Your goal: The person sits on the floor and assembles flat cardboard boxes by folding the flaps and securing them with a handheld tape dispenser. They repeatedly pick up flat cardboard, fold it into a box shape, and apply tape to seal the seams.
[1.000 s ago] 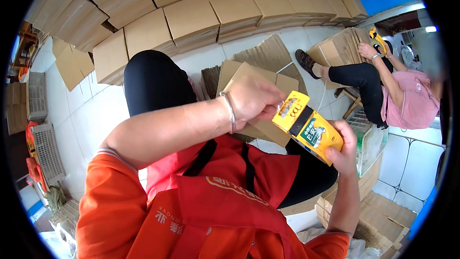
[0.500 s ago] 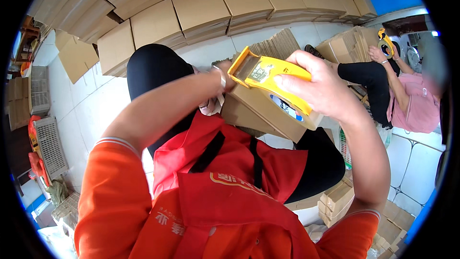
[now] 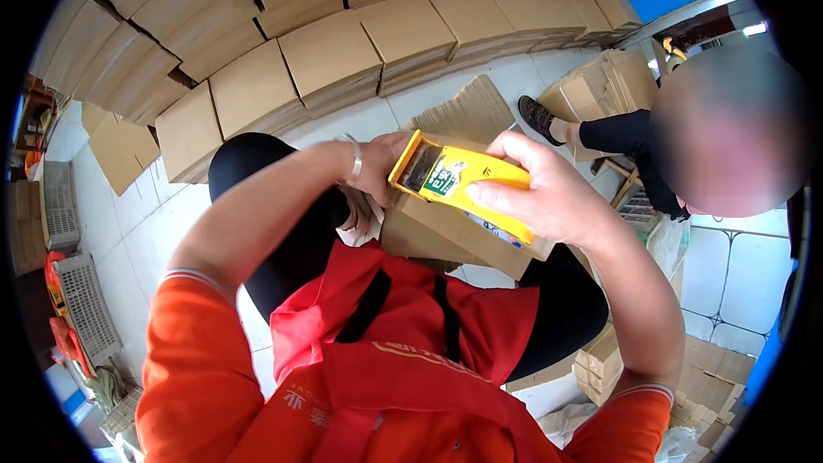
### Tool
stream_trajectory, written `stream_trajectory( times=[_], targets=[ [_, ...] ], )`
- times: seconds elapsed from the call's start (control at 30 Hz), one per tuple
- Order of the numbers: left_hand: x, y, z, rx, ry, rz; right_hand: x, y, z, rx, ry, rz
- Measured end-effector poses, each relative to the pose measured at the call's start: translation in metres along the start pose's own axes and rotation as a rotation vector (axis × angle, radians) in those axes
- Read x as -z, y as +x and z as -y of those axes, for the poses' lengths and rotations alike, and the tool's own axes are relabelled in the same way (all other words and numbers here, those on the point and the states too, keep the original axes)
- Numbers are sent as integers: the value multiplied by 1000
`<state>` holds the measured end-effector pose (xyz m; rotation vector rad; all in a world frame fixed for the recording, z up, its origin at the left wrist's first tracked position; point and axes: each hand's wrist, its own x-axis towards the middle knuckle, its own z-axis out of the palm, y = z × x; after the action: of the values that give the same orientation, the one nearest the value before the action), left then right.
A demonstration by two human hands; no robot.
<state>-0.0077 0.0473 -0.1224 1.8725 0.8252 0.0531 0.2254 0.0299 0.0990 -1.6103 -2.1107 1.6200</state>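
A yellow tape dispenser (image 3: 467, 184) is held by the right hand (image 3: 553, 193), whose grip is closed around its back end, with the thumb laid along the side that faces up. From the right grip, the dispenser is pointed left and a little away from the body, and that is how its long side is set. Its front end, where a dark part is seen, is placed right by the left hand (image 3: 383, 167). So the back end is nearer to the right grip, and the front end is nearer to the left one. The left fingers are partly hidden behind the dispenser, so it cannot be told whether that grip is closed on anything. A brown cardboard box (image 3: 433, 231) is seen below the dispenser, between the two grips, with its long side slanted down to the right. Past both grips, a pile of flat cardboard (image 3: 470, 111) is set on the white floor (image 3: 146, 206), and farther off, big brown stacks (image 3: 330, 56) are lined up. Well to the right of the right grip, a co-worker's shoe (image 3: 538, 118) is seen beside more folded cardboard (image 3: 600, 86).
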Motion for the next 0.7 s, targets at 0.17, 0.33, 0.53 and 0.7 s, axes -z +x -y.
stream_trajectory(
  times=[0.17, 0.33, 0.53, 0.7],
  targets=[
    [25, -29, -63, -211, -638, 48, 2, 1, -6, 1, -5, 33],
    [11, -15, -55, -285, -697, -23, 5, -3, -7, 50, 96, 80],
    [17, -18, -61, -216, -400, -112, 38, -61, -61, 257, 58, -16],
    [16, -21, -63, -204, -324, -140, 59, -150, -148, -194, 474, -38]
  ],
)
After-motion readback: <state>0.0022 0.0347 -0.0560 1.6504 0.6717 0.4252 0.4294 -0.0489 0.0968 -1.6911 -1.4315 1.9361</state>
